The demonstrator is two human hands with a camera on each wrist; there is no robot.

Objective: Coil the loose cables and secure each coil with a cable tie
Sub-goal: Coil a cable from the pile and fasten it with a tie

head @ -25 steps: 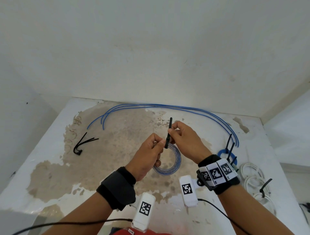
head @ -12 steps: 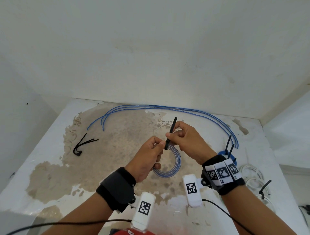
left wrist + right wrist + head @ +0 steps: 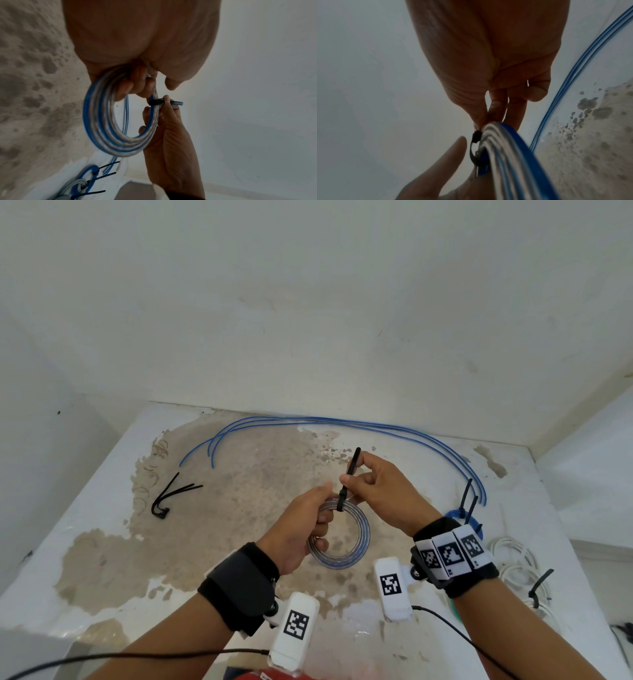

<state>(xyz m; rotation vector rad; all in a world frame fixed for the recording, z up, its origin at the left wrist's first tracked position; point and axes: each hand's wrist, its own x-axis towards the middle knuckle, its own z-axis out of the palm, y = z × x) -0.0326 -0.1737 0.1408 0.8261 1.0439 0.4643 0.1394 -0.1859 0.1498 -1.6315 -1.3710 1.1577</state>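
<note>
A blue-and-clear cable coil (image 3: pixel 359 546) (image 3: pixel 102 128) (image 3: pixel 513 155) hangs above the table, held at its upper left by my left hand (image 3: pixel 308 522) (image 3: pixel 135 83), whose fingers curl through the ring. A black cable tie (image 3: pixel 347 481) (image 3: pixel 158 102) (image 3: pixel 475 148) is looped round the coil's top. My right hand (image 3: pixel 373 484) (image 3: pixel 489 119) pinches the tie's tail between thumb and forefinger, and the tail points up and away. Several loose blue cables (image 3: pixel 342 422) (image 3: pixel 573 75) arc along the table's back.
Spare black ties (image 3: pixel 171 496) lie at the left on the stained white table (image 3: pixel 239 508). A tied blue coil (image 3: pixel 459 517) (image 3: pixel 89 171) and tied white coils (image 3: pixel 520 570) lie at the right. Walls close in behind and on both sides.
My right hand has drawn the tie's tail up and to the right, so the loop sits tighter on the coil. The left hand holds the coil in nearly the same place.
</note>
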